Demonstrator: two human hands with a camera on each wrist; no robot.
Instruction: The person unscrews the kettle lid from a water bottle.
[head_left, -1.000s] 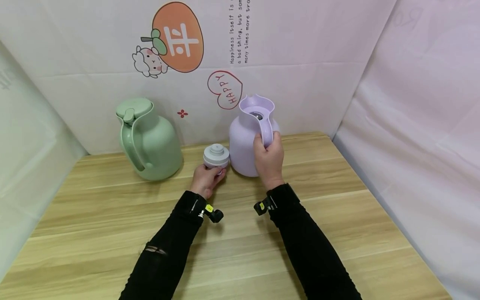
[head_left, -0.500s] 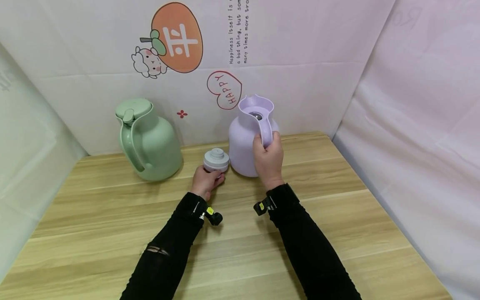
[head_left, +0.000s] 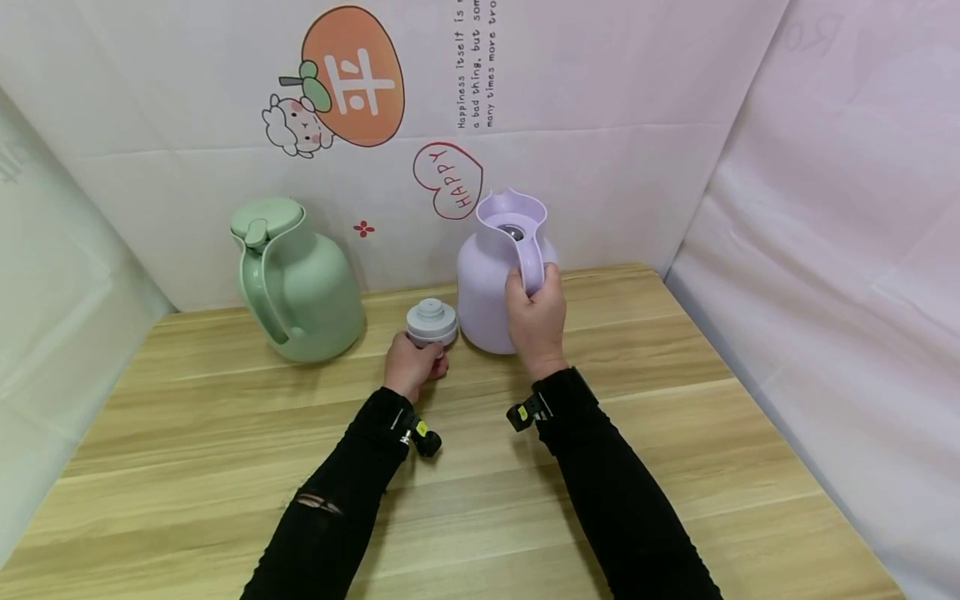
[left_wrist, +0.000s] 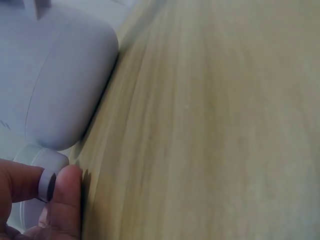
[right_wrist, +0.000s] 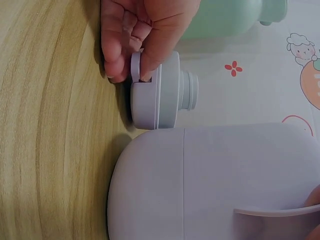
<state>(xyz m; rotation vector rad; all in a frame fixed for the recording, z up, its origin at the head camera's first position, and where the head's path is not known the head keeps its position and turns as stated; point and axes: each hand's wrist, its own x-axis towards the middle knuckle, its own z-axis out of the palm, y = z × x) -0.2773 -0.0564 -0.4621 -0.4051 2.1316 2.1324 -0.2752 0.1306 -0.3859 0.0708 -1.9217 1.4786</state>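
Observation:
My left hand (head_left: 411, 367) pinches the small lever tab (right_wrist: 135, 67) of a lilac-and-grey jug lid (head_left: 432, 320) between thumb and fingers. The lid is upside down, its grey stopper pointing up, low at the tabletop just left of the lilac vacuum jug (head_left: 483, 292). My right hand (head_left: 538, 321) grips that jug by its handle (head_left: 533, 265), thumb on the near side. The jug stands upright with its mouth uncovered, showing a dark, shiny opening in the neck. In the left wrist view, the thumb and fingertips are right at the lid's edge, beside the jug's base.
A green vacuum jug (head_left: 311, 287) with its lid on stands at the left, handle turned toward me. Behind the wooden table (head_left: 465, 500) hangs a white printed cloth (head_left: 600, 150), close to both jugs. More cloth (head_left: 840, 250) runs along the right side.
My left hand has brought the upside-down lid down and slightly toward me, to the tabletop. The right hand and the lilac jug have stayed put.

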